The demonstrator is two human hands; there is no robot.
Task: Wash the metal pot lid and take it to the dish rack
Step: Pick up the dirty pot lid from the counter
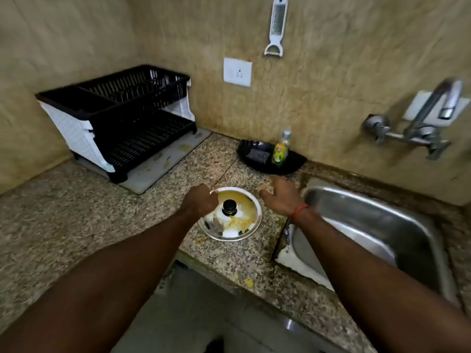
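A round metal pot lid (239,225) with a black knob lies flat on the granite counter, smeared with yellow food. My left hand (202,200) hovers over the lid's left rim with its fingers curled, and whether it grips the rim cannot be told. My right hand (280,197) is just right of the lid, fingers loosely spread and holding nothing. The black two-tier dish rack (122,115) stands at the back left. The steel sink (377,225) is to the right.
A black tray (293,161) against the wall holds a scrub pad (257,154) and a dish soap bottle (280,151). A wall tap (430,115) hangs over the sink. Yellow crumbs (248,282) lie near the counter's front edge. A peeler (276,26) hangs on the wall.
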